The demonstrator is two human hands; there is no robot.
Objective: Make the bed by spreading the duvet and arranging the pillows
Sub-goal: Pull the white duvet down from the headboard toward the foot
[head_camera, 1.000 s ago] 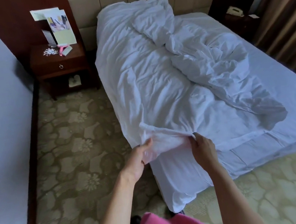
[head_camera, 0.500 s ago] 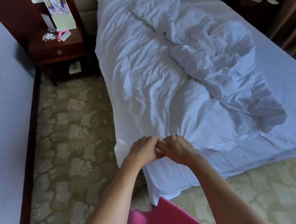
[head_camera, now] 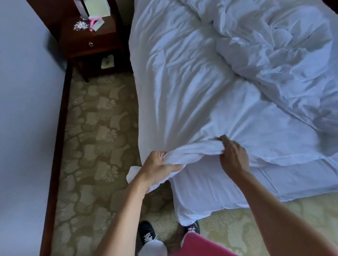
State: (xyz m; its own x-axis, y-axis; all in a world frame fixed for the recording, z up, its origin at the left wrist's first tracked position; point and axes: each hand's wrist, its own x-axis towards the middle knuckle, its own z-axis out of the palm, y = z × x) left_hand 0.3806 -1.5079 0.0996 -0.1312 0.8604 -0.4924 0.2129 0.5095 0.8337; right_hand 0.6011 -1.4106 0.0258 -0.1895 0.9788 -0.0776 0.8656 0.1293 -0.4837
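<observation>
The left hand (head_camera: pixel 159 169) grips the bunched near edge of the white duvet (head_camera: pixel 190 84) at the near left corner of the bed (head_camera: pixel 304 177), fingers curled round the cloth; a loose end of fabric hangs below its wrist; the right hand (head_camera: pixel 233 157) clamps the same gathered edge just to the right, the roll of cloth stretched between the two. From there the duvet runs far up the left half of the mattress and drapes over its left side; its right part lies crumpled in a heap along the middle, leaving the sheet bare on the right and along the near edge. Left of the bed a strip of patterned carpet (head_camera: pixel 97 126) runs between the mattress and the wall (head_camera: pixel 5 109); a dark wooden nightstand (head_camera: pixel 92 40) closes its far end; the person's shoes (head_camera: pixel 147 233) stand at the near corner.
</observation>
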